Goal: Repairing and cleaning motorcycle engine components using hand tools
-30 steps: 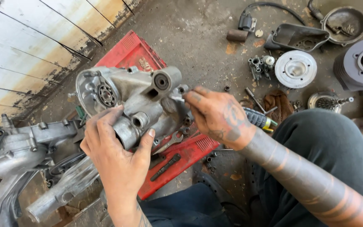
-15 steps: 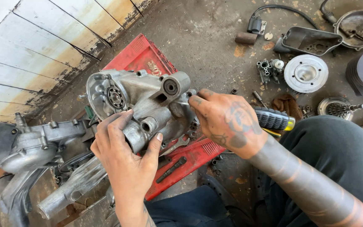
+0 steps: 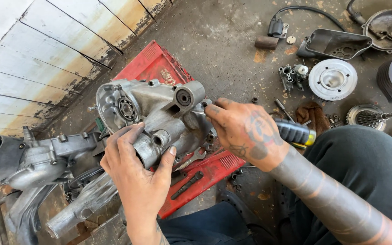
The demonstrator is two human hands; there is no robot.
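Floor: stained, gritty concrete floor [image 3: 223,41] beside a white plank wall.
Centre: a red plastic tray [image 3: 155,63] lies flat, a spanner [image 3: 190,159] on it.
Top right: a black ignition coil [image 3: 276,28], a black oval cover [image 3: 336,43] and a round finned metal head [image 3: 332,79].
Right: a brown rag [image 3: 311,112] beside a toothed gear [image 3: 364,116].

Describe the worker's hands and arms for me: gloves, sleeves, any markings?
Both hands are bare: no gloves, no sleeves in view. The left hand is smudged with grease, and a bit of tattoo shows at its wrist. The right hand has tattoos across its back, and its forearm carries wide tattooed bands. No rings or watch can be seen.
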